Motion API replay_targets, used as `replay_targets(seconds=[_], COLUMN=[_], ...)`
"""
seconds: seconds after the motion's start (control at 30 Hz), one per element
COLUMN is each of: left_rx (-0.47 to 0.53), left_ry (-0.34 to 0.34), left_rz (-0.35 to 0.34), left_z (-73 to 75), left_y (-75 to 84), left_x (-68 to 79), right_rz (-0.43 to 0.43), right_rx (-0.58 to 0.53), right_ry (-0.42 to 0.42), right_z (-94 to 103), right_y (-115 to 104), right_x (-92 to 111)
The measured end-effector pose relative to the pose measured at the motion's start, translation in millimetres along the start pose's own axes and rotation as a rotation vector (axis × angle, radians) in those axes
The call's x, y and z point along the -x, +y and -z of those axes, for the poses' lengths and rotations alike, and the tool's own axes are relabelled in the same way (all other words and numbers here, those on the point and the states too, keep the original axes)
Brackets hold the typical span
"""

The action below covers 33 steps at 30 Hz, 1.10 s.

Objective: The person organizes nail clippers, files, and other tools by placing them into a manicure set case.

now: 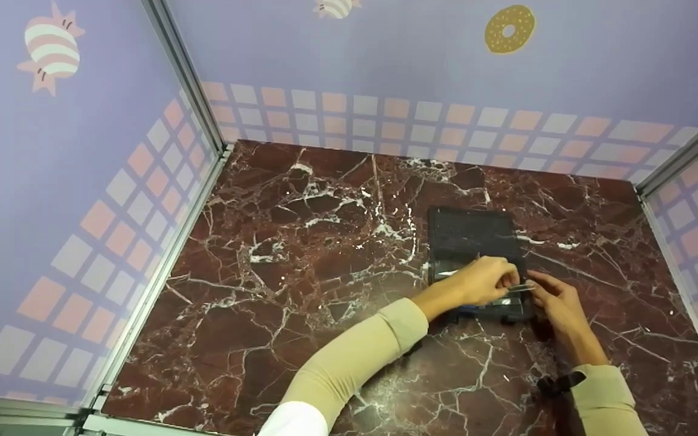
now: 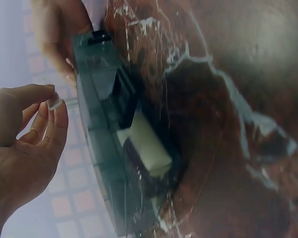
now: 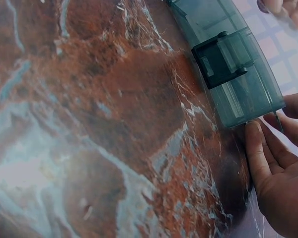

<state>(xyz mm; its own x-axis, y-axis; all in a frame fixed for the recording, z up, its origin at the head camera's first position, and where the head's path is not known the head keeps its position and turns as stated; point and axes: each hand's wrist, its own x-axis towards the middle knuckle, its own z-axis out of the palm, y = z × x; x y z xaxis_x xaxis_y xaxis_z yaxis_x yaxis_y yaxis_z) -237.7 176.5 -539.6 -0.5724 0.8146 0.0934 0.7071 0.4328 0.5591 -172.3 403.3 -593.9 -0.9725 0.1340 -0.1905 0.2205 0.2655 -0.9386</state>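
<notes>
A dark, see-through plastic box lies on the table, its near part greenish and translucent in the wrist views. My left hand is over its near half. In the left wrist view the thumb and fingers pinch a small whitish clear piece, just above the box; its kind is too blurred to tell. At the box's right end, my right hand grips the corner. The right wrist view shows its fingers against the end wall, with others at the upper edge. A pale block shows through the box's side.
The box stands on a dark red marble-patterned table. Purple printed walls with metal edge strips enclose it at the back and sides. A black band is around the right wrist. A dark latch sits on the box's side.
</notes>
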Motion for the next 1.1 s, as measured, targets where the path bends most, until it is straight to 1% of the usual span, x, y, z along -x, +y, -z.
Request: replay_targets(seconds=[0.27,0.4,0.5,0.63,0.77,0.9,1.0,1.1], left_rx=[-0.055,-0.082,-0.092,-0.077,-0.059,-0.063,-0.049,-0.014], left_ry=[-0.017,-0.018,-0.022,-0.025,-0.02,-0.02,-0.051,-0.073], left_rz=[0.021,0.015,0.016,0.019,0.022,0.026,0.052,0.069], left_z=[-12.5,-16.9,-18.9,-18.4,-12.9,-2.4,8.8,24.4], left_y=[0.0,-0.4,-0.3,-1.4,-4.2,-8.0,-11.0,-17.1], left_x=[-0.7,-0.4,0.1,0.8,2.9,9.6,17.4,28.2], right_rz=[0.02,0.016,0.014,0.003,-0.013,-0.018,-0.011,0.009], right_rx=[0.024,0.034,0.042,0.024,0.002,-0.002,0.015,0.062], right_ry=[0.026,0.027,0.025,0.024,0.006,-0.008,-0.007,-0.018], right_z=[-3.1,-3.5,-3.4,-3.8,-4.1,-5.2,-5.6,-4.2], right_y=[-1.1,0.5,1.5,0.9,-0.8,-0.4,-0.3,-3.8], right_x=[1.3,0.2,-0.4,-0.9,-1.1,-2.3,-2.1,0.7])
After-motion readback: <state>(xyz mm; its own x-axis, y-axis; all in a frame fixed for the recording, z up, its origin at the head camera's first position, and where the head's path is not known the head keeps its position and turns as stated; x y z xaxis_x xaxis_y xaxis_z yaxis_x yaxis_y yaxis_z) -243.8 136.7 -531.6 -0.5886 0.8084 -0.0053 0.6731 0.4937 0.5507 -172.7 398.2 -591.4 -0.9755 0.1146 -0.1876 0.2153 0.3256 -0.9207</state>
